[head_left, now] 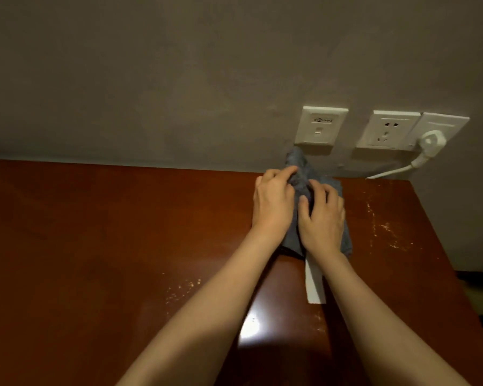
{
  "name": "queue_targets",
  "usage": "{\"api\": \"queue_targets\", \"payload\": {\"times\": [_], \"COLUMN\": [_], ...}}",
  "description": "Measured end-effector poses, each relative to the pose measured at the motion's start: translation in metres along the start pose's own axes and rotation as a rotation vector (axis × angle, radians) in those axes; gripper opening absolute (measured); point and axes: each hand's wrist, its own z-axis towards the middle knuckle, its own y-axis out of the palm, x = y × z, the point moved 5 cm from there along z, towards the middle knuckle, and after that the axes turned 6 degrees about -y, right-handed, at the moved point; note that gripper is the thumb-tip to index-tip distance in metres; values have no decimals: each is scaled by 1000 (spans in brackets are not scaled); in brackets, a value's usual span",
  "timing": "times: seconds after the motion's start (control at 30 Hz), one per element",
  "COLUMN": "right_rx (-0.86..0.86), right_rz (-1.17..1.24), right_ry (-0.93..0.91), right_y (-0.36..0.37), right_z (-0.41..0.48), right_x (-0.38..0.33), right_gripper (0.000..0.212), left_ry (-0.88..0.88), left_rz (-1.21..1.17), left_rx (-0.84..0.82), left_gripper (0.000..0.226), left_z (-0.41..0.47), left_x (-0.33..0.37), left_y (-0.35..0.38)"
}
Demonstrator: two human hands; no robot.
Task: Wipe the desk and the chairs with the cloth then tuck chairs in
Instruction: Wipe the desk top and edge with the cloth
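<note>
Both hands are on the cloth point(304, 178), side by side and nearly touching. The left hand point(273, 204) has its fingers bent and bunched, their tips dug into a raised fold at the far end of the blue-grey fabric. The right hand point(322, 218) sits just beside it, fingers curled and thumb tucked in, gripping the middle of the cloth and holding it down against the desk point(123, 232). The cloth lies crumpled under both palms, its far tip pushed up against the wall point(179, 79) and its near edge showing at the wrists. A white strip point(315, 285) lies flat on the reddish-brown wood just behind the right wrist, partly under that forearm. Pale scuffs fleck the desk to the right of the hands and behind the left forearm. Right above the fingertips there is a white wall plate point(321, 128) with a small dark marking, too blurred to read. Further right of the grip are a white socket point(388, 129) and a white plug point(430, 140), its cable point(388, 172) trailing down to the back edge of the desk.
</note>
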Motion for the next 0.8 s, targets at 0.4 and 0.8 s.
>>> {"api": "queue_targets", "payload": {"times": [0.4, 0.8], "right_rx": [-302, -641], "right_rz": [208, -192], "right_ry": [-311, -530], "right_y": [84, 134], "right_z": [-67, -100], "right_x": [-193, -195], "right_gripper": [62, 54], "left_ry": [-309, -169], "left_rz": [4, 389], "left_rx": [124, -313], "left_gripper": [37, 57], "left_z": [-42, -68], "left_x": [-135, -202], "left_y": [-176, -129]}}
